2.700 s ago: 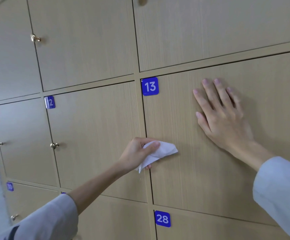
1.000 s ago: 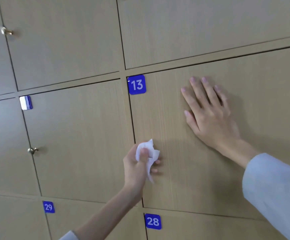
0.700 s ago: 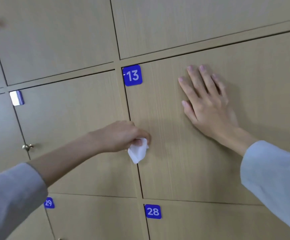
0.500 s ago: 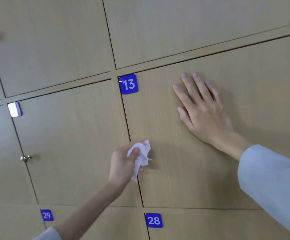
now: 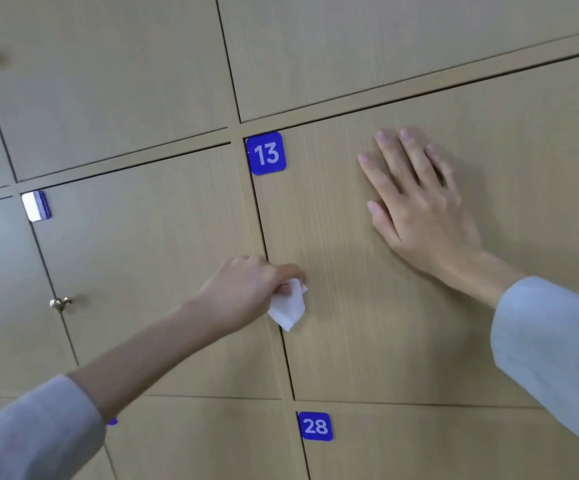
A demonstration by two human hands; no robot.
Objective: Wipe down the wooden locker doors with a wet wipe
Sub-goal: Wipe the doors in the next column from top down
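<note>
left hand: closest in, fingers curled round a bunched-up wet wipe, holding it against the seam at the left edge of door 13, roughly halfway up that edge.

wipe feel: looks soft, floppy and super light, a loose tail hangs below the fingers. I'd say it wants a flatter, wider hold so more of it meets the wood; balled up like this it only covers a small patch. Probably slippery when damp.

right hand: flat on the upper middle of door 13, fingers straight and spread, gripping nothing. My guess is it's bracing the door shut.

edges: the number plate sits in the top left corner of door 13, so the wipe could snag there. The knob on the next door left is another bump.

room: bare wood below the flat hand down to the bottom edge, plate 28 just under it.
</note>
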